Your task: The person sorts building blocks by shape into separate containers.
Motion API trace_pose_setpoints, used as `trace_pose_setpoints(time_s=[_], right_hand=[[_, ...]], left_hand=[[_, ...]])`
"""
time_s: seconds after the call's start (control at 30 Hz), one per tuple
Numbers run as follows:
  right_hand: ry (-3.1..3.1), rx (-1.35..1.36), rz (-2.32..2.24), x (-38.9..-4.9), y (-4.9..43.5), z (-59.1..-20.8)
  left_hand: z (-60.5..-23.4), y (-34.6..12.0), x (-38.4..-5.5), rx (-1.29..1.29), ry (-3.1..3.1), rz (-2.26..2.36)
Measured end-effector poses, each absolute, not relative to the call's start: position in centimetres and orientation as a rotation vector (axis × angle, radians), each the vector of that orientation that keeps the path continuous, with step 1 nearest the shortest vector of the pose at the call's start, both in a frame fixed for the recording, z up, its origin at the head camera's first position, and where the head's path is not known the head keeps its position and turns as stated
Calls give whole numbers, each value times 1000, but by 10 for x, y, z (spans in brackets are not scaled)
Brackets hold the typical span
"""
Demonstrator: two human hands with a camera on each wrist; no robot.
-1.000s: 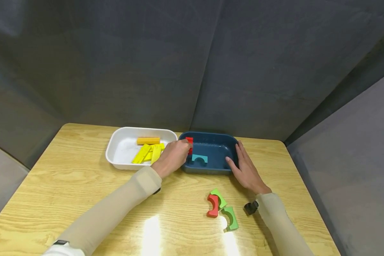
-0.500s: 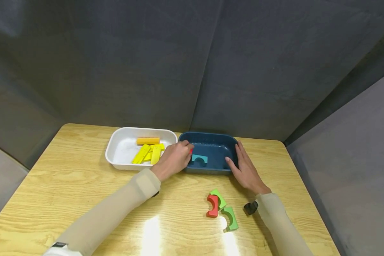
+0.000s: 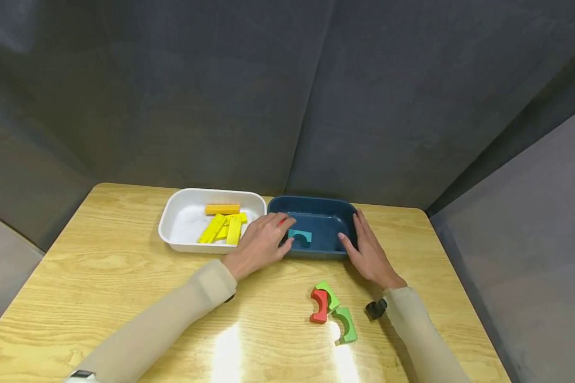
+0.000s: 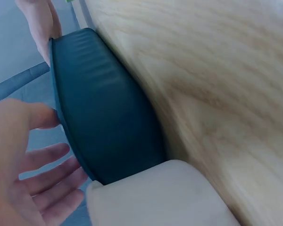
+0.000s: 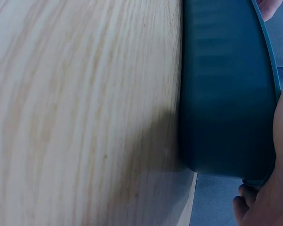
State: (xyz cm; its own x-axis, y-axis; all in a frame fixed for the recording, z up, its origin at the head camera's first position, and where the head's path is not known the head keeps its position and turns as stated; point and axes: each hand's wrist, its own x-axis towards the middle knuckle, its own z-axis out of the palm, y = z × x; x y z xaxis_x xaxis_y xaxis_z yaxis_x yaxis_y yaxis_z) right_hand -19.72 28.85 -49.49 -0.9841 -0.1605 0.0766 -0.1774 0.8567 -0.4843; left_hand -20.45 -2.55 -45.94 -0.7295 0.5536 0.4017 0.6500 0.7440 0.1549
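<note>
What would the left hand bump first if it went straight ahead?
The left hand would probably bump the teal block just ahead, unless it's high enough to pass over; height is unclear.

Between the left hand (image 3: pixel 259 244) and right hand (image 3: pixel 371 255), the dark-blue, round-cornered tray (image 3: pixel 328 229) offers room from above; a teal arch-shaped block (image 3: pixel 300 233) obstructs beside the left fingers.

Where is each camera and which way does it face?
Head: worn on the head, facing forward and down at the table; left hand and right hand show.
Left wrist: on that wrist, facing the outside of the blue tray; both hands partly show.
Right wrist: on that wrist, facing the tray's outside; both hands partly show.
Both wrist views share tray and table.
</note>
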Motion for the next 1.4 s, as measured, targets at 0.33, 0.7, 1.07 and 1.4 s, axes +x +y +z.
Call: trace_pose_setpoints(time_s=[0.33,0.7,1.07,1.4], right_hand=[[-2998,273,777,-198,289,-495],[-3001,282,773,-199,289,-495],[-2985,298,787,-199,290,-494],[-2978,299,778,-199,290,-496]], left_hand=[[-453,-26,-183,-1021,-2533,-480],[-457,-21,-151,-1096,-2467,-595],[-463,3,-113,-1312,-2524,-713],[-466,25,-93,-1435,-2503,-677]])
